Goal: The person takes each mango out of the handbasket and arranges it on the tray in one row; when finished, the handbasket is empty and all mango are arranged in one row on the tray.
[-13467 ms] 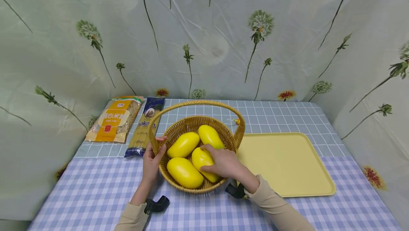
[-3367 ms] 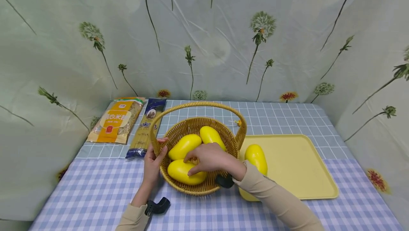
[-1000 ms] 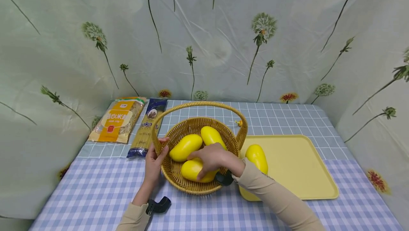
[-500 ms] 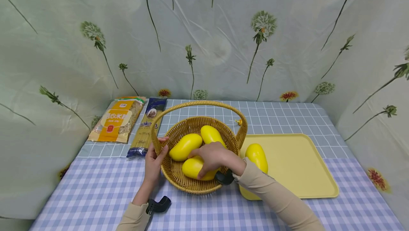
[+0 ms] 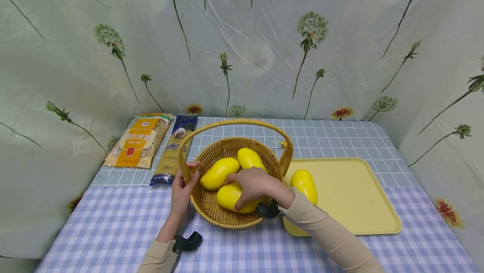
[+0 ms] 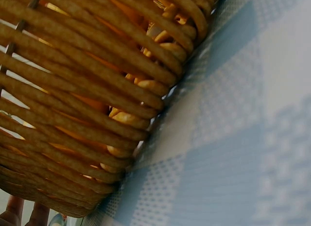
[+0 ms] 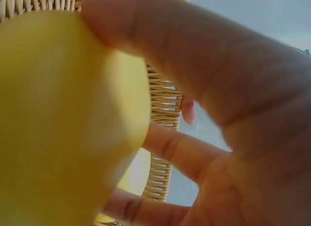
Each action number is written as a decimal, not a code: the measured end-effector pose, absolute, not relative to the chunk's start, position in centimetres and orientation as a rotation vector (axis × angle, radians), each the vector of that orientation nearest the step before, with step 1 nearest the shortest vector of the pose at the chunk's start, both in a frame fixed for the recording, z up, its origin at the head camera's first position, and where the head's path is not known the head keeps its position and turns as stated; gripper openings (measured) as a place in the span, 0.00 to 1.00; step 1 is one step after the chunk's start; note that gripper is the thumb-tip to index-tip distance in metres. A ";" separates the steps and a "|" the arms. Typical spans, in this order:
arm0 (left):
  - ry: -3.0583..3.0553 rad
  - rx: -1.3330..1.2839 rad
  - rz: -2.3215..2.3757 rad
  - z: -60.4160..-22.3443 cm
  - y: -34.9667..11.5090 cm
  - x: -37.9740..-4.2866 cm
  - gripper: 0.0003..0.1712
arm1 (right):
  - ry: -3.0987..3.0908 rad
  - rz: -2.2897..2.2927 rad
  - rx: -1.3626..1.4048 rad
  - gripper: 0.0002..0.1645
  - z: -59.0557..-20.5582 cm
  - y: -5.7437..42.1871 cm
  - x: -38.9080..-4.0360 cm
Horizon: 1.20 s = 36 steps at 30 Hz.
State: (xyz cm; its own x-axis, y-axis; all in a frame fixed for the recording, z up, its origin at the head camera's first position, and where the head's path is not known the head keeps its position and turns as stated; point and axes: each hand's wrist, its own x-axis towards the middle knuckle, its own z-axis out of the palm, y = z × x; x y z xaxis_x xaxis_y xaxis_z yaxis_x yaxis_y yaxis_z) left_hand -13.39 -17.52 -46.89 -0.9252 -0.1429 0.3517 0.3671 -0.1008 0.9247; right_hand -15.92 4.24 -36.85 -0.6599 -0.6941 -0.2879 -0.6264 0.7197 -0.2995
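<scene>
Near fruit point(image 5: 228, 197), yellow and mango-shaped, is sitting inside the wicker basket point(image 5: 202, 205), toward the side closest to the person. Right hand point(image 5: 255, 187) is reaching down over the rim and clamping on this fruit, thumb on the near side, fingers across the far side; the right wrist view is showing thumb and fingers pressing its smooth skin. Cannot tell whether the fruit is resting on the basket floor or hanging just clear of it.

Two more yellow fruits are sharing the basket: left fruit point(image 5: 219, 174), lying at a slant, and back fruit point(image 5: 248, 158), partly hiding behind the right hand. Left hand point(image 5: 182, 191) is gripping the basket's left side at the foot of the arched handle point(image 5: 238, 121), thumb showing on the inner side. In the left wrist view the woven wall is filling much of the frame, fingertips peeking out at a lower corner.

Right of the basket, a pale yellow tray point(image 5: 351, 197) is lying flat, tray fruit point(image 5: 303, 184) resting near its left edge and partly covered by the right sleeve point(image 5: 327, 233). Left of the basket, a blue-ended pasta packet point(image 5: 174, 151) is lying beside an orange-labelled bag point(image 5: 138, 143). Checked cloth is covering the table point(image 5: 121, 227).
</scene>
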 end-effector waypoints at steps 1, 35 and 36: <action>-1.839 -0.240 -2.090 -46.9 -17.5 -13.4 0.18 | 2.544 -0.255 -1.030 0.39 -36.8 4.3 -15.9; -1.808 -0.280 -2.069 -46.9 -17.5 -13.4 0.16 | 2.701 -0.859 -1.016 0.41 -35.5 7.4 -14.4; -1.812 -0.278 -2.067 -46.9 -17.5 -13.4 0.16 | 2.707 -0.886 -1.014 0.41 -35.6 7.5 -14.4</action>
State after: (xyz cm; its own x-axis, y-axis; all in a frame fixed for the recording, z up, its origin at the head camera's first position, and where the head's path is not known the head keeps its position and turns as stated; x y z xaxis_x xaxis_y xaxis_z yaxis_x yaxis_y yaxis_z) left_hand -13.40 -17.47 -46.89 -0.9095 -0.1496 0.3879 0.4042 -0.0990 0.9093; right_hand -14.36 7.51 -35.61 -0.7689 -0.6329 0.0902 -0.5637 0.6047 -0.5627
